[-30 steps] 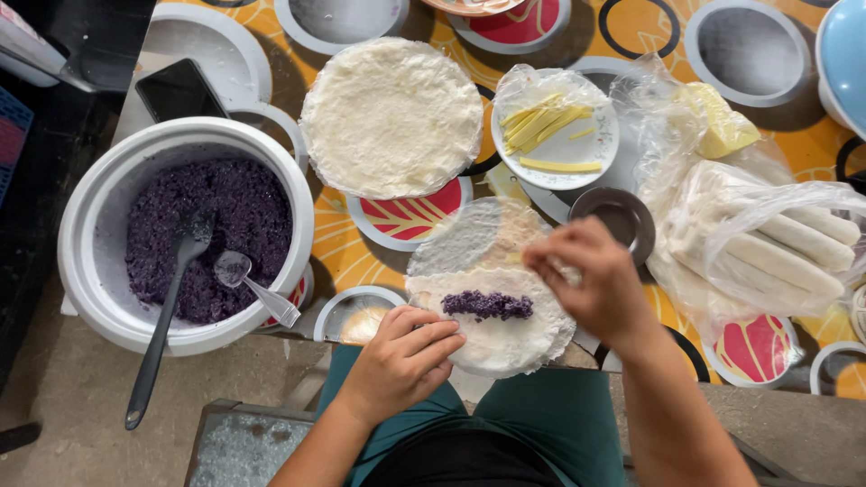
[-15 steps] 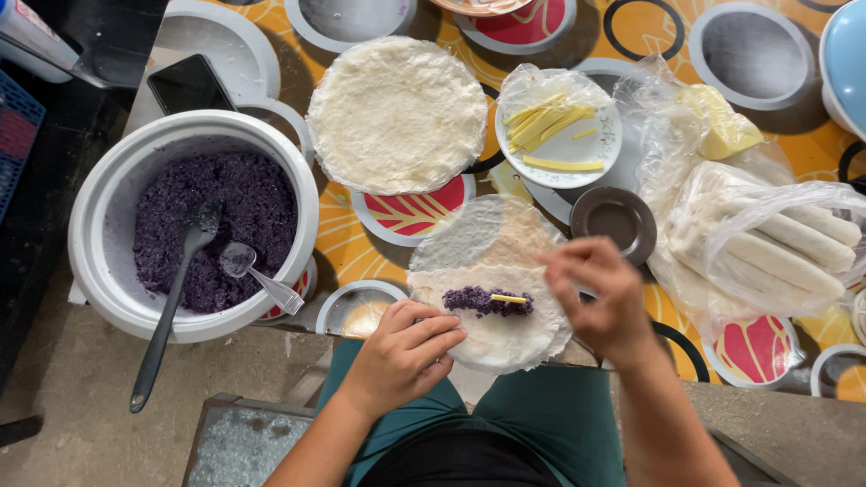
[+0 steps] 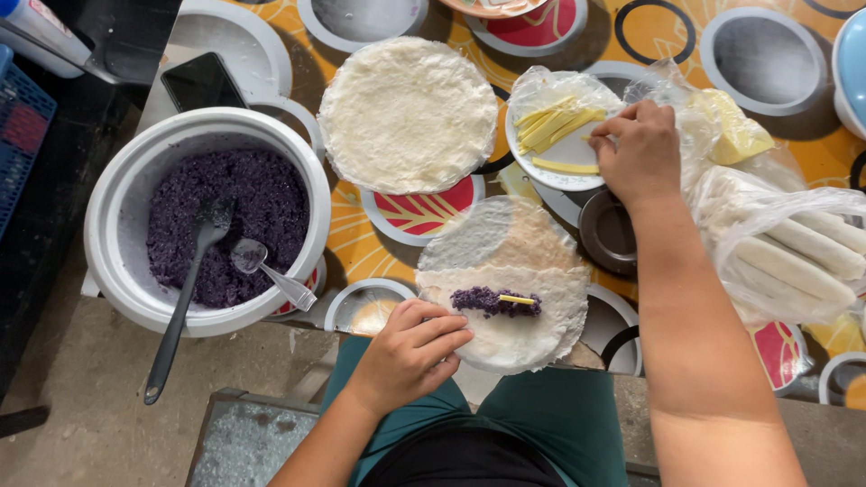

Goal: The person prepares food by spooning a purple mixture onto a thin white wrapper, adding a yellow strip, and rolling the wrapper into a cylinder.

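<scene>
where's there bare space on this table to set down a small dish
Bare grey counter lies below the white pot of purple filling. Elsewhere it is crowded: round wrapper stack, cheese-strip plate under the right hand, bagged rolls.

1. My left hand (image 3: 410,352) lay on the near edge of the wrapper (image 3: 505,289), blocking that side.
2. The big pot (image 3: 212,216) with its two spoon handles (image 3: 176,316) walled off my left.
3. My right hand (image 3: 636,149) sat over the plate of yellow strips (image 3: 555,131), with my forearm crossing the small dark dish (image 3: 609,234).
4. The bag of white rolls (image 3: 794,257) crowded my right.
5. A narrow strip of patterned table (image 3: 361,243) between pot and wrapper stayed open.
6. The stack of wrappers (image 3: 406,113) filled the far middle.
</scene>
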